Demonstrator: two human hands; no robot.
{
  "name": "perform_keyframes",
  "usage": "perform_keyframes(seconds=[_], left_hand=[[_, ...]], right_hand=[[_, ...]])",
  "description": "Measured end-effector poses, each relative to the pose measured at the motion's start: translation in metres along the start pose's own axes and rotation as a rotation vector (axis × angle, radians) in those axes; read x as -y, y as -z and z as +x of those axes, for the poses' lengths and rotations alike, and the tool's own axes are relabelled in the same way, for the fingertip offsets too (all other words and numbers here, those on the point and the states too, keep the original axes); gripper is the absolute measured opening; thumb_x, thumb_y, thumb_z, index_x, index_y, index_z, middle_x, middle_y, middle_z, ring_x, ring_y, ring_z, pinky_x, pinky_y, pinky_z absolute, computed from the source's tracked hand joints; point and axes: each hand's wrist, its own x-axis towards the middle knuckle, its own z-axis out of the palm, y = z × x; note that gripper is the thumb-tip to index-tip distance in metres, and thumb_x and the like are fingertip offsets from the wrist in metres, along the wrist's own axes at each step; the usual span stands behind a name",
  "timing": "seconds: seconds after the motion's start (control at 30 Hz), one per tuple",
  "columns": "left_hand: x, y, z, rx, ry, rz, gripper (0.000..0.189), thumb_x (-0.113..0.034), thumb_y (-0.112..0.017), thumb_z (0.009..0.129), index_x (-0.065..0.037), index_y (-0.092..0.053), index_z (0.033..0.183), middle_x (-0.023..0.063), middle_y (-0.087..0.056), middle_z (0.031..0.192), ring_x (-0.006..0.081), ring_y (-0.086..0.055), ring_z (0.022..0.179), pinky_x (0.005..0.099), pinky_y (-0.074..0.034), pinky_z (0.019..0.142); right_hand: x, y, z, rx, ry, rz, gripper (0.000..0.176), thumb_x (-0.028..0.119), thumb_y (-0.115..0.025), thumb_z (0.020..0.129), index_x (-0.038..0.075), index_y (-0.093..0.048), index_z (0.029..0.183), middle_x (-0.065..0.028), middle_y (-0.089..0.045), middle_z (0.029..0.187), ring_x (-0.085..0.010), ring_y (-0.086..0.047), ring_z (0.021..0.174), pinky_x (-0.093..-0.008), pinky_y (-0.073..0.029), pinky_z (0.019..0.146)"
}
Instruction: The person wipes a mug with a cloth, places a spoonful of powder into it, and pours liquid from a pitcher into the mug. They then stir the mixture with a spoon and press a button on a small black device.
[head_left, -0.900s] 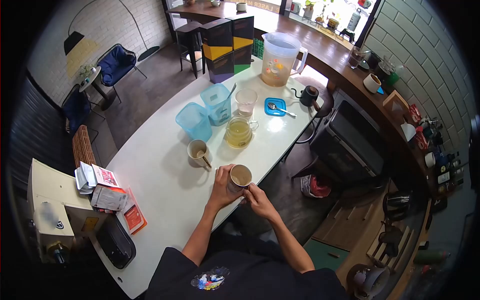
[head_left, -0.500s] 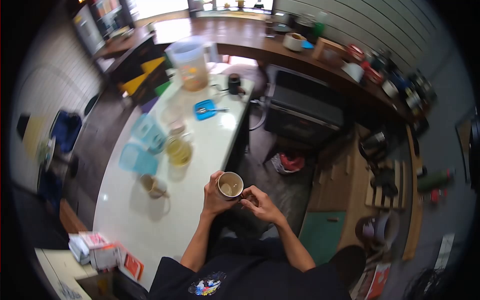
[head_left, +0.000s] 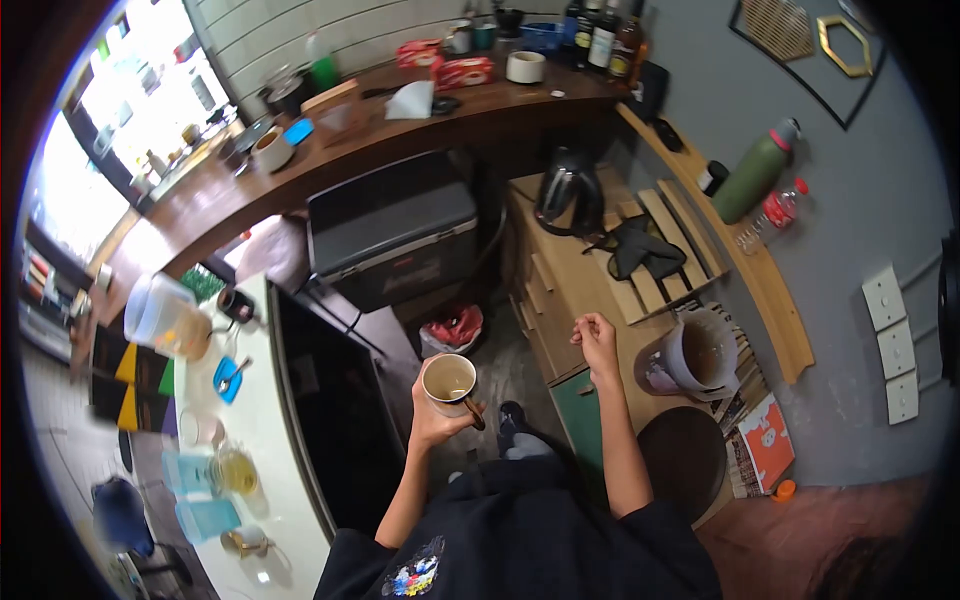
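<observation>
A mug (head_left: 450, 381) with a pale inside and a dark handle is in my left hand (head_left: 434, 418), whose fingers wrap round its body. A little light-coloured stuff shows at the bottom of the mug. Off to the right, my right hand (head_left: 598, 347) is apart from the mug, its fingers loosely curled with nothing visible in them. It hangs above the front of the wooden cabinet (head_left: 545, 300), left of a bin-like tub (head_left: 665, 365) lined with a bag.
On the white table (head_left: 290, 520) at left stand a large pitcher (head_left: 165, 315), a glass jug of yellow liquid (head_left: 236, 470) and blue containers. A kettle (head_left: 568, 195) and a slatted wooden rack (head_left: 640, 260) sit on the cabinet. A lined bin (head_left: 452, 328) and a black cooler box (head_left: 395, 230) stand ahead.
My view has turned right, toward the cabinet. The right hand has left the mug's handle and moved out to the right. My left hand still holds the mug.
</observation>
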Motion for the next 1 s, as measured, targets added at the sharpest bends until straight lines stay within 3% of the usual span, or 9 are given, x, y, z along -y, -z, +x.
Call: perform_keyframes(seconds=[0.27,0.33,0.37,0.47,0.6,0.8,0.9,0.97,1.0], left_hand=[[0.009,-0.068,0.053,0.199,0.021,0.005,0.064,-0.020,-0.090,0.057,0.000,-0.060,0.110,0.0034,-0.062,0.099,0.0134,-0.060,0.090,0.0292,-0.048,0.086],[0.016,-0.071,0.056,0.216,0.027,0.003,0.063,-0.020,-0.090,0.057,0.000,-0.060,0.109,0.0033,-0.063,0.098,0.0131,-0.060,0.089,0.0291,-0.049,0.085],[0.019,-0.070,0.056,0.239,0.052,0.022,0.068,-0.020,-0.091,0.057,0.001,-0.059,0.113,0.0053,-0.063,0.102,0.0147,-0.061,0.093,0.0301,-0.049,0.088],[0.026,-0.068,0.056,0.241,0.098,0.048,0.074,-0.019,-0.092,0.057,0.002,-0.057,0.119,0.0067,-0.063,0.106,0.0154,-0.061,0.097,0.0307,-0.049,0.089],[0.026,-0.066,0.061,0.209,0.173,0.049,0.074,-0.019,-0.092,0.057,0.002,-0.057,0.118,0.0060,-0.064,0.104,0.0142,-0.062,0.096,0.0299,-0.049,0.089],[0.025,-0.061,0.072,0.182,0.153,0.091,0.072,-0.018,-0.091,0.057,0.002,-0.057,0.117,0.0060,-0.065,0.104,0.0142,-0.062,0.097,0.0300,-0.050,0.089],[0.026,-0.062,0.076,0.169,0.152,0.084,0.072,-0.018,-0.091,0.057,0.002,-0.058,0.117,0.0064,-0.065,0.104,0.0149,-0.062,0.097,0.0304,-0.050,0.090],[0.021,-0.061,0.080,0.158,0.124,0.134,0.072,-0.016,-0.089,0.057,0.002,-0.057,0.119,0.0078,-0.065,0.105,0.0157,-0.063,0.098,0.0310,-0.050,0.091],[0.017,-0.060,0.082,0.140,0.131,0.136,0.072,-0.016,-0.089,0.057,0.002,-0.057,0.119,0.0078,-0.065,0.105,0.0157,-0.063,0.098,0.0310,-0.050,0.091]], right_hand=[[-0.032,0.061,0.123,-0.586,-0.192,0.052,0.020,0.013,-0.056,0.102,0.002,-0.056,0.119,-0.0138,-0.060,0.112,-0.0215,-0.065,0.085,-0.0329,-0.053,0.075],[-0.020,0.066,0.138,-0.905,-0.226,-0.467,0.038,0.013,-0.058,0.100,0.000,-0.046,0.133,-0.0216,-0.054,0.128,-0.0341,-0.060,0.112,-0.0438,-0.050,0.093],[-0.017,0.075,0.148,-0.906,-0.161,-0.274,0.050,0.010,-0.059,0.097,-0.002,-0.039,0.141,-0.0274,-0.046,0.140,-0.0418,-0.045,0.134,-0.0509,-0.039,0.108],[-0.026,0.087,0.180,-1.197,-0.080,-0.396,0.052,0.008,-0.061,0.096,-0.003,-0.038,0.141,-0.0300,-0.039,0.146,-0.0450,-0.039,0.138,-0.0535,-0.037,0.110],[-0.032,0.112,0.209,-1.199,-0.282,-0.068,0.062,0.011,-0.067,0.095,-0.002,-0.033,0.145,-0.0258,-0.043,0.139,-0.0457,-0.038,0.138,-0.0581,-0.040,0.108],[-0.028,0.111,0.226,-1.215,-0.326,-0.252,0.037,0.016,-0.063,0.098,-0.009,-0.061,0.126,-0.0285,-0.057,0.124,-0.0465,-0.059,0.118,-0.0519,-0.054,0.094],[-0.013,0.089,0.205,-1.058,-0.184,-0.433,0.036,0.018,-0.060,0.101,-0.010,-0.061,0.122,-0.0273,-0.064,0.113,-0.0356,-0.064,0.112,-0.0441,-0.054,0.091],[0.011,0.065,0.178,-0.667,0.095,-0.082,0.029,0.020,-0.060,0.102,-0.007,-0.065,0.111,-0.0169,-0.069,0.098,-0.0174,-0.066,0.092,-0.0332,-0.052,0.079],[0.019,0.057,0.166,-0.648,0.093,-0.087,0.029,0.020,-0.060,0.102,-0.007,-0.065,0.111,-0.0169,-0.069,0.098,-0.0174,-0.066,0.092,-0.0332,-0.052,0.079]])
